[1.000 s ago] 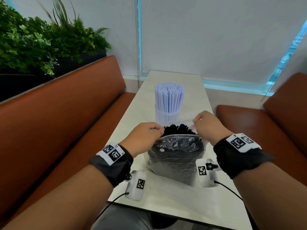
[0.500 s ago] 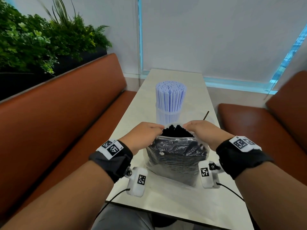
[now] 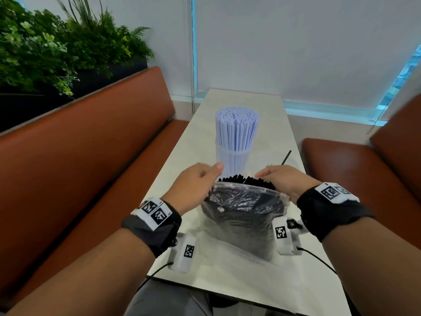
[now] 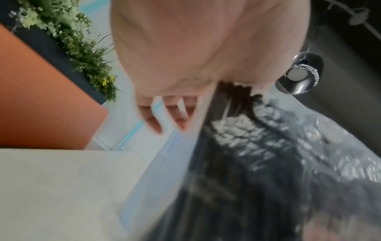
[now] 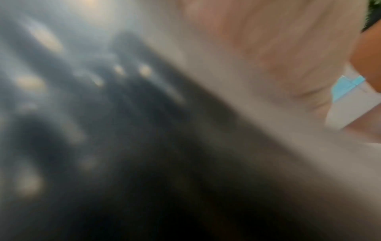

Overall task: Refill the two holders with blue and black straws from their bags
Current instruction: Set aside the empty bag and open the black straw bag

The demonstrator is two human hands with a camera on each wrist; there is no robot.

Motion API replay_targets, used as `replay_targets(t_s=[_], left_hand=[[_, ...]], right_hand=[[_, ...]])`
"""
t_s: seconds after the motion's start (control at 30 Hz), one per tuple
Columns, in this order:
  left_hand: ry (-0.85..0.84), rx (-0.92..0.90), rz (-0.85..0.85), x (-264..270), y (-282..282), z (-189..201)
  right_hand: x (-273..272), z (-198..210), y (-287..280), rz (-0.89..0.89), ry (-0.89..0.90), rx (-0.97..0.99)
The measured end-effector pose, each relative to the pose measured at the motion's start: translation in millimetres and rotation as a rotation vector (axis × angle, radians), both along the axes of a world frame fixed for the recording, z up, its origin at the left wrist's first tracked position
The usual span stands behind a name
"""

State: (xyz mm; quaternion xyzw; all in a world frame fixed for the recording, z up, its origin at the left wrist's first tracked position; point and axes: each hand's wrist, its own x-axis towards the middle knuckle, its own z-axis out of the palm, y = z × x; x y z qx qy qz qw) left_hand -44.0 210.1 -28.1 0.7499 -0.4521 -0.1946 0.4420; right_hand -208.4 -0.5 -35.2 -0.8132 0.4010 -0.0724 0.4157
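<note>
- Your left hand point(image 3: 193, 188) sits at the left edge of the clear bag point(image 3: 246, 215) mouth, thumb pointing up and away from you, fingers point(image 4: 152, 120) loosely extended in the left wrist view w/ gaps between them. Nothing clearly pinched; reads as relaxed, touching the bag's side.
- Your right hand point(image 3: 280, 181) lies over the right side of the bag mouth, fingers stretched toward the left hand, flat on the straw tips. Curl round the bag rim is hidden, so grip can't be told; right wrist view is too blurred to help.
- Black straws point(image 3: 246, 180) stand upright in the bag between your two hands, tips poking out the open top. The dark bundle fills the bag, which rests on the table point(image 3: 182, 160) just in front of you.
- Blue straws point(image 3: 237, 128) stand in a clear holder point(image 3: 232, 158) directly beyond your hands, close behind the bag, approx. centred between both hands.
- One loose black straw point(image 3: 286, 157) lies on the table just past your right hand, tilted diagonally.
- A flat sheet of clear plastic point(image 3: 227, 258) lies under the bag, near your wrists.
- Brown benches point(image 3: 91, 156) run along both sides of you; green plants point(image 3: 57, 46) are beyond your left arm.
- Each wrist carries a black band w/ printed tags.
</note>
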Motion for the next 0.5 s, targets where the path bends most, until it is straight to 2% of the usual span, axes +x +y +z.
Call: replay_targets(t_s=[0.07,0.13,0.17,0.3,0.37,0.5], left_hand=[[-0.037,-0.207,-0.205,1.8,13.2,-6.6],[-0.115,-0.157,-0.368,3.6,18.6,-18.5],[-0.164,-0.111,-0.386,5.0,18.3,-25.8],[-0.231,-0.127,-0.283,7.7,9.0,-39.1],[-0.247,-0.145,-0.210,8.5,4.8,-43.0],[-0.271,-0.168,-0.029,8.4,1.0,-52.9]], right_hand=[[-3.9,0.8,-7.0,-0.028,0.009,-0.014],[-8.0,2.2,-9.1,-0.082,-0.034,-0.016],[-9.0,2.3,-8.5,-0.091,-0.085,-0.070],[-14.1,19.2,15.9,0.056,-0.290,-0.534],[-25.0,26.6,29.4,0.184,-0.321,-0.563],[-50.1,29.8,40.4,0.316,-0.221,-0.505]])
